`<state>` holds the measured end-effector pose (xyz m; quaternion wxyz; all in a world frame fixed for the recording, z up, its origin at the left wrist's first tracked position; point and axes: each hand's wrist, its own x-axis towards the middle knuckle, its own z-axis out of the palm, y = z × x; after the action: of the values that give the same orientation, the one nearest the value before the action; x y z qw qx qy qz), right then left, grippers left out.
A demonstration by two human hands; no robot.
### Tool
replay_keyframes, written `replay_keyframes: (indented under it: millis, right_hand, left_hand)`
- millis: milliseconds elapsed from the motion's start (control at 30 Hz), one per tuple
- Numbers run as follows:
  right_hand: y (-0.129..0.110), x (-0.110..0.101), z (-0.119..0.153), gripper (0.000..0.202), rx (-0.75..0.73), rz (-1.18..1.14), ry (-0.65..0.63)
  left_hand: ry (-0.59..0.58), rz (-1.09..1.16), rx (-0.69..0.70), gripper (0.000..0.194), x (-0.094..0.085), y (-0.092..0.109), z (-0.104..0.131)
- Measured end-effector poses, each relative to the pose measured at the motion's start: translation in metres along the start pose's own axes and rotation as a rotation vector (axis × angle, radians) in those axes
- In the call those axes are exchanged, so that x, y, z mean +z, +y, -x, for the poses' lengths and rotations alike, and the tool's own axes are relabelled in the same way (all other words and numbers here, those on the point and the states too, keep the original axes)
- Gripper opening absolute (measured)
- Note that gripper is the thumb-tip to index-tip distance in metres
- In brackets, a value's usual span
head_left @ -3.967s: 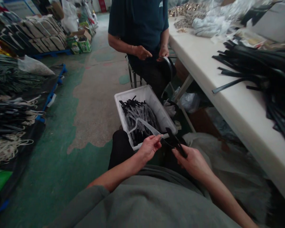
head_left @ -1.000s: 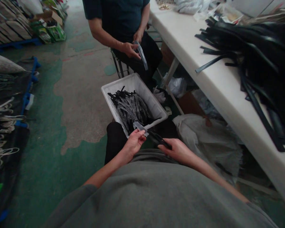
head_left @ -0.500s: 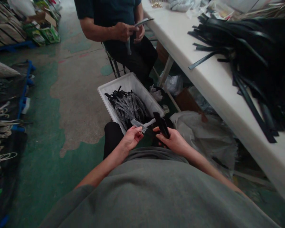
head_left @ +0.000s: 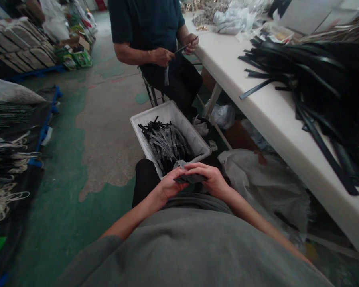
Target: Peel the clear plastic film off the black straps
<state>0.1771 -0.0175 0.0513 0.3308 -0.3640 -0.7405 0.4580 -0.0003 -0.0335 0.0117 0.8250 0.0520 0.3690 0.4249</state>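
My left hand (head_left: 172, 184) and my right hand (head_left: 211, 178) are together in front of my lap. Both are closed on a folded black strap (head_left: 191, 179), one at each end. A piece of clear plastic (head_left: 180, 164) sticks up at the fingers of my left hand, above the strap. Just beyond my hands stands a white bin (head_left: 200, 144) holding many dark straps in clear wrapping (head_left: 167, 141).
A white table (head_left: 275, 115) on the right bears a big pile of black straps (head_left: 326, 79). Ahead, a seated person (head_left: 149, 28) holds a thin dark strip. A whitish sack (head_left: 251, 175) lies under the table. Goods on blue pallets (head_left: 43, 129) stand at left.
My hands have come together, and the black strap has turned from upright to level between them. The other person's hands have moved apart along the strip. The view has shifted slightly.
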Motion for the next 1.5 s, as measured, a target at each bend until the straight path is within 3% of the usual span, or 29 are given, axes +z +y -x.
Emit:
replay_keyframes:
  millis: [100,167,267,367,433,500,600,800,967,1033,1133,1233,1400,1500]
  right_hand:
    - [-0.011,-0.002,0.004,0.016,0.130,-0.019,0.044]
    - [-0.018,-0.012,0.016,0.019,0.259,-0.057,-0.015]
    - [-0.021,-0.031,0.045,0.029,0.402,-0.095,-0.121]
    - [-0.013,-0.043,0.075,0.037,0.483,-0.082,-0.103]
    - [-0.006,-0.045,0.085,0.040,0.502,-0.072,-0.063]
    - [-0.003,-0.042,0.083,0.041,0.492,-0.082,-0.020]
    - [-0.006,-0.039,0.060,0.040,0.466,-0.171,0.030]
    - [-0.016,-0.043,-0.019,0.056,0.331,-0.369,0.152]
    - [-0.018,-0.036,-0.055,0.040,0.240,-0.419,0.115]
    - [-0.020,-0.031,-0.056,0.037,0.212,-0.392,0.107]
    - [-0.027,-0.025,-0.050,0.036,0.202,-0.242,0.098]
    - [-0.039,-0.027,-0.036,0.034,0.220,-0.129,0.085]
    - [-0.053,-0.050,-0.009,0.031,0.286,-0.208,0.332]
    - [-0.050,-0.074,0.007,0.025,0.261,-0.302,0.530]
  left_hand:
    - [-0.051,0.085,-0.045,0.019,-0.003,0.004,-0.008]
    - [0.006,0.152,-0.029,0.025,-0.009,0.021,-0.021]
    - [0.235,0.229,0.170,0.033,-0.021,0.068,-0.049]
    - [0.426,0.279,0.409,0.025,-0.029,0.118,-0.070]
    - [0.436,0.267,0.545,0.017,-0.029,0.140,-0.073]
    - [0.350,0.165,0.629,0.016,-0.024,0.145,-0.069]
    - [0.137,-0.094,0.621,0.025,-0.013,0.121,-0.054]
    - [-0.148,-0.508,0.365,0.037,-0.003,0.047,-0.023]
    - [-0.283,-0.729,0.237,0.039,0.010,0.033,-0.009]
    - [-0.305,-0.719,0.307,0.039,0.020,0.032,-0.004]
    - [-0.207,-0.708,0.494,0.037,0.035,0.025,0.000]
    - [-0.165,-0.890,0.549,0.014,0.040,0.013,0.000]
    - [-0.215,-1.115,0.500,0.006,0.020,0.001,0.005]
    - [-0.298,-1.112,0.304,0.014,-0.007,-0.004,0.005]
